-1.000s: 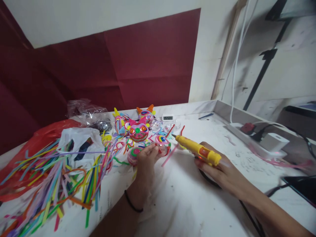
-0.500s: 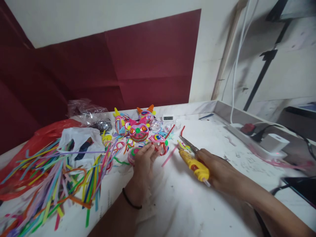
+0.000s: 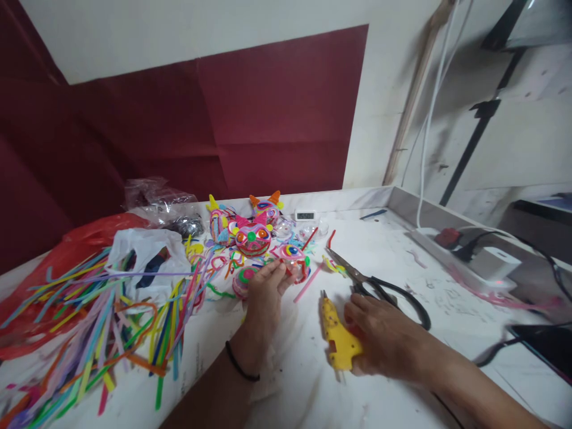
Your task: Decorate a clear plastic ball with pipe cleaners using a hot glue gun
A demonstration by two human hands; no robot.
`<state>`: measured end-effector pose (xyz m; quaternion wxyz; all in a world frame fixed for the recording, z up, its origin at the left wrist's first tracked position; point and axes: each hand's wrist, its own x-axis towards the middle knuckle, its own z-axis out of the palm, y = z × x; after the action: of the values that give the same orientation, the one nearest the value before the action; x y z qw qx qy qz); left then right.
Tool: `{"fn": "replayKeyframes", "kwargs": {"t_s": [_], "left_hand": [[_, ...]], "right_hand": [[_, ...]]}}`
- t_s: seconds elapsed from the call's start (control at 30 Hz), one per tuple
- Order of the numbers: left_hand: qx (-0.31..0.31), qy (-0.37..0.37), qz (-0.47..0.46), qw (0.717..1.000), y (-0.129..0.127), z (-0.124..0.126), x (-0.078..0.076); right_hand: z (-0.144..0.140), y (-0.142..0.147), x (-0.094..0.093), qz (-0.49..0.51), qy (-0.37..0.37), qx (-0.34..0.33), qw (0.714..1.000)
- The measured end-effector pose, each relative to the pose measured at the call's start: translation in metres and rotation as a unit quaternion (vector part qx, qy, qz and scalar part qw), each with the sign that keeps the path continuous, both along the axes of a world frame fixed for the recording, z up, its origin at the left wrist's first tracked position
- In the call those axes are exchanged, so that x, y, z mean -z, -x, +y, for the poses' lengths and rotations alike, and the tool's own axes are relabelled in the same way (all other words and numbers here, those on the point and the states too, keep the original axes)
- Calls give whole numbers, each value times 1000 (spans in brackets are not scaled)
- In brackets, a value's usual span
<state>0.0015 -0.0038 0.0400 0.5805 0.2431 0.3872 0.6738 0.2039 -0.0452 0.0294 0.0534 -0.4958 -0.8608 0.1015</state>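
Fingers point(image 3: 277, 275) of left hand point(image 3: 263, 298) pinch the striped ornament point(image 3: 292, 257) mid-worktop point(image 3: 393, 250); right hand point(image 3: 379, 336) grips yellow glue gun point(image 3: 337, 339) near the front edge, nozzle risks smearing hot glue or burning skin.

**Glue gun lowered to the tabletop**

Brought down and back: yellow plastic hot-glue gun point(image 3: 337, 336), a second ago lifted with its nozzle aimed at the small round ornament wrapped in coloured strips point(image 3: 292, 258), now flat on the white tabletop point(image 3: 402, 250), closer to the near edge, nozzle toward the far edge. Drawn back with it: right hand point(image 3: 379, 339), now resting over the gun's rear end rather than gripping it aloft. Uncovered by that retreat: black-handled metal scissors point(image 3: 384, 289), lying just beyond the hand, blades toward the ornament. Nudged slightly toward the far edge: left hand point(image 3: 263, 295), fingertips curled closer around the ornament.
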Motion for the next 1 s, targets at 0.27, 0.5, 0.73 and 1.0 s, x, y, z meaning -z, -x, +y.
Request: {"fn": "replayKeyframes", "kwargs": {"t_s": [0.27,0.5,0.73,1.0], "left_hand": [[32,-25,31,999,-6,-6,0],[39,-17,69,997,-16,-14,-1],[36,-19,106,994,-20,-15,4],[35,-11,115,993,-23,-17,6]], "right_hand": [[10,9,-24,302,-76,61,948],[24,27,-6,455,-31,73,887],[20,29,-8,466,-36,71,881],[20,30,-11,432,-74,53,897]]}}
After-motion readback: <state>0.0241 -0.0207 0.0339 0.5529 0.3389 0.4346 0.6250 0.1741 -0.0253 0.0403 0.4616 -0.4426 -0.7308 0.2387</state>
